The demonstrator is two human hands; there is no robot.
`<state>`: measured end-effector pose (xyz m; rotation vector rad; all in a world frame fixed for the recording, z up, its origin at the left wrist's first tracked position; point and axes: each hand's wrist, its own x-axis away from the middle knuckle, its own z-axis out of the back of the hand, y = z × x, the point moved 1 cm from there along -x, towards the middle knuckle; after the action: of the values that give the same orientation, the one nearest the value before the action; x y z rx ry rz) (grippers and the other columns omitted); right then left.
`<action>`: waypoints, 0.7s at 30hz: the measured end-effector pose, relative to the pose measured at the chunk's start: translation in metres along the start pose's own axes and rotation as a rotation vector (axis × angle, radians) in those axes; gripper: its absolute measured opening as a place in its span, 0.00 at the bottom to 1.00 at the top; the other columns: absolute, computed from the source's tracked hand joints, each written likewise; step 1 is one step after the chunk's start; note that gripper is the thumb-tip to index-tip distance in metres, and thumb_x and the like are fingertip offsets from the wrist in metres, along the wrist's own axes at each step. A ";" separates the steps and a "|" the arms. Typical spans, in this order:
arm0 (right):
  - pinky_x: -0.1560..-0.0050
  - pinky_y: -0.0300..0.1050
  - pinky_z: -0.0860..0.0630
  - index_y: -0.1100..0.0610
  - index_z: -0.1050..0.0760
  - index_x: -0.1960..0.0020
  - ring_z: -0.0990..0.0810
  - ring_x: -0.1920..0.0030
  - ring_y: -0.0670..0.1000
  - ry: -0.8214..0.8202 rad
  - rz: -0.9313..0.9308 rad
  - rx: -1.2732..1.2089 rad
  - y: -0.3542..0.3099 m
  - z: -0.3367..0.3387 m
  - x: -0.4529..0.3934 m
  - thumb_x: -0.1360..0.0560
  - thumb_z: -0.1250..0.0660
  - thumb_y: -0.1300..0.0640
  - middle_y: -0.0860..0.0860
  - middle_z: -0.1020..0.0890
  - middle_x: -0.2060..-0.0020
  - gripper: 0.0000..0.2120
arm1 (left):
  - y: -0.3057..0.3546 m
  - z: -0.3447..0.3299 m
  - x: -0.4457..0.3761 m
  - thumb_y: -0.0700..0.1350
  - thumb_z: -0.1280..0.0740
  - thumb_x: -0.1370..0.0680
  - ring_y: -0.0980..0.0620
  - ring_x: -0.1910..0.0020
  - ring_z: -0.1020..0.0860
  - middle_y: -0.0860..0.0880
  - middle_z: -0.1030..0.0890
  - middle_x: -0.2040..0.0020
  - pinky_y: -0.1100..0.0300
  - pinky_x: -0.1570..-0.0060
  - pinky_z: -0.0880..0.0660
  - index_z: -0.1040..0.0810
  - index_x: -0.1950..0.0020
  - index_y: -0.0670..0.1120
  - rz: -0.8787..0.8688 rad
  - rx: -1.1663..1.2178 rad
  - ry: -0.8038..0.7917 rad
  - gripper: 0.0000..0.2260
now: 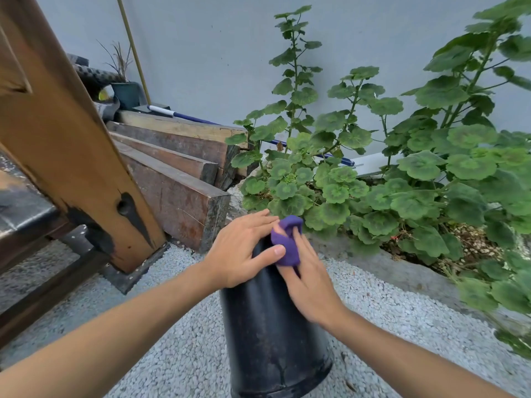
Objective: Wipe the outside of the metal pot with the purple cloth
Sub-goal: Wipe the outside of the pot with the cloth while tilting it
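The metal pot [273, 334] stands upside down on pale gravel [178, 326] in the near middle of the scene, its wide rim on the ground and its narrower base uppermost, dark and dull all over. The left hand [241, 251] lies on the upper left of the pot with fingers nearly straight and the thumb stretched right to touch the purple cloth [286, 242], so it is pressing and steadying, not gripping. The right hand [309, 285] lies against the upper right side, its fingers partly wrapped in the bunched cloth and holding it to the metal near the top. To the left stand a slanted wooden post [66, 145] and a stack of timber beams [178, 168]; round-leaved green plants [402, 173] fill the far right in front of a pale wall [215, 53]. The pot looks stiff and probably light enough to rock or slide on the loose stones, so a flat palm on its raised base seems the sensible place to hold it while the other hand rubs. The cloth is soft and crumples easily; spreading it wider under the fingers would likely cover more surface. The tapered wall may be grimy rather than slippery, though that cannot be told for certain here.
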<state>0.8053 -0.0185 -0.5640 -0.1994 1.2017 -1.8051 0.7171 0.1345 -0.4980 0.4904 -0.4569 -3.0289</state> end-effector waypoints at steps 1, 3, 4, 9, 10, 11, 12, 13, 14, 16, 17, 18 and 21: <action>0.19 0.44 0.50 0.28 0.47 0.22 0.53 0.18 0.42 -0.059 0.002 0.062 0.006 -0.004 0.009 0.17 0.46 0.36 0.40 0.46 0.18 0.25 | -0.003 0.000 0.001 0.67 0.48 0.23 0.51 0.22 0.36 0.48 0.28 0.25 0.52 0.24 0.40 0.28 0.25 0.44 0.018 -0.015 -0.010 0.36; 0.18 0.50 0.52 0.25 0.52 0.23 0.59 0.17 0.46 -0.149 0.005 0.164 0.017 -0.007 0.029 0.18 0.50 0.33 0.41 0.53 0.17 0.25 | -0.010 0.003 0.002 0.68 0.50 0.24 0.52 0.22 0.36 0.48 0.31 0.23 0.54 0.24 0.40 0.33 0.22 0.46 0.065 -0.051 -0.026 0.38; 0.18 0.52 0.53 0.25 0.52 0.23 0.61 0.17 0.47 -0.188 0.012 0.202 0.022 -0.006 0.040 0.18 0.51 0.32 0.43 0.55 0.17 0.25 | -0.014 0.005 0.002 0.69 0.52 0.25 0.53 0.23 0.35 0.49 0.31 0.23 0.55 0.26 0.37 0.33 0.22 0.48 0.091 -0.061 -0.038 0.38; 0.19 0.53 0.49 0.24 0.51 0.23 0.67 0.19 0.45 -0.352 0.054 0.329 0.026 0.001 0.084 0.19 0.48 0.32 0.45 0.60 0.17 0.26 | -0.021 0.005 -0.010 0.71 0.55 0.25 0.48 0.36 0.21 0.52 0.19 0.34 0.54 0.46 0.25 0.23 0.31 0.55 0.267 -0.208 0.008 0.36; 0.19 0.53 0.47 0.23 0.51 0.24 0.67 0.19 0.45 -0.370 0.068 0.336 0.023 0.002 0.089 0.19 0.47 0.33 0.45 0.61 0.17 0.26 | -0.019 0.002 -0.015 0.69 0.53 0.24 0.44 0.39 0.19 0.50 0.16 0.39 0.53 0.49 0.25 0.22 0.32 0.55 0.292 -0.294 0.008 0.33; 0.19 0.53 0.46 0.23 0.51 0.24 0.68 0.19 0.45 -0.384 0.089 0.348 0.020 0.004 0.092 0.19 0.46 0.34 0.45 0.61 0.17 0.27 | -0.016 -0.002 -0.021 0.66 0.49 0.23 0.42 0.43 0.18 0.48 0.15 0.43 0.52 0.52 0.24 0.21 0.34 0.54 0.301 -0.359 -0.002 0.28; 0.20 0.53 0.44 0.24 0.51 0.23 0.68 0.19 0.46 -0.396 0.115 0.365 0.017 0.006 0.093 0.19 0.45 0.35 0.47 0.61 0.17 0.27 | -0.013 -0.007 -0.027 0.62 0.46 0.22 0.41 0.45 0.18 0.47 0.15 0.46 0.52 0.54 0.24 0.20 0.37 0.53 0.295 -0.397 -0.015 0.24; 0.20 0.53 0.43 0.24 0.51 0.23 0.68 0.19 0.47 -0.409 0.141 0.386 0.015 0.007 0.095 0.19 0.45 0.35 0.48 0.61 0.17 0.27 | -0.008 -0.011 -0.032 0.59 0.44 0.21 0.41 0.47 0.18 0.47 0.15 0.48 0.52 0.56 0.24 0.19 0.39 0.52 0.281 -0.417 -0.029 0.20; 0.21 0.53 0.42 0.24 0.52 0.23 0.68 0.19 0.47 -0.421 0.162 0.405 0.012 0.007 0.096 0.19 0.45 0.35 0.49 0.61 0.17 0.27 | -0.005 -0.015 -0.036 0.58 0.43 0.21 0.42 0.47 0.18 0.47 0.16 0.48 0.53 0.58 0.25 0.19 0.40 0.51 0.262 -0.433 -0.045 0.19; 0.20 0.54 0.43 0.25 0.52 0.23 0.68 0.19 0.48 -0.447 0.189 0.431 0.008 0.006 0.099 0.18 0.45 0.35 0.50 0.61 0.17 0.27 | 0.001 -0.023 -0.040 0.58 0.42 0.21 0.44 0.45 0.19 0.48 0.18 0.45 0.54 0.59 0.27 0.22 0.38 0.49 0.210 -0.501 -0.097 0.19; 0.20 0.54 0.43 0.25 0.52 0.23 0.69 0.19 0.48 -0.466 0.197 0.443 0.006 0.005 0.100 0.18 0.46 0.35 0.50 0.62 0.17 0.27 | 0.002 -0.027 -0.041 0.59 0.42 0.21 0.44 0.44 0.19 0.49 0.19 0.43 0.54 0.59 0.28 0.24 0.36 0.49 0.184 -0.546 -0.132 0.20; 0.20 0.54 0.43 0.25 0.52 0.23 0.70 0.19 0.48 -0.482 0.204 0.457 0.004 0.004 0.100 0.18 0.46 0.34 0.50 0.63 0.18 0.27 | 0.003 -0.030 -0.042 0.60 0.42 0.21 0.44 0.43 0.20 0.49 0.20 0.42 0.54 0.60 0.30 0.26 0.35 0.49 0.170 -0.587 -0.159 0.21; 0.21 0.52 0.40 0.25 0.50 0.23 0.70 0.19 0.46 -0.496 0.213 0.455 -0.001 0.004 0.100 0.18 0.47 0.34 0.48 0.63 0.18 0.25 | -0.002 -0.031 -0.045 0.61 0.42 0.19 0.43 0.47 0.18 0.48 0.19 0.45 0.55 0.63 0.34 0.25 0.37 0.48 0.187 -0.641 -0.157 0.20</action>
<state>0.7513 -0.0965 -0.5946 -0.2279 0.4347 -1.6592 0.7699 0.1316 -0.5127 0.1559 0.4378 -2.8091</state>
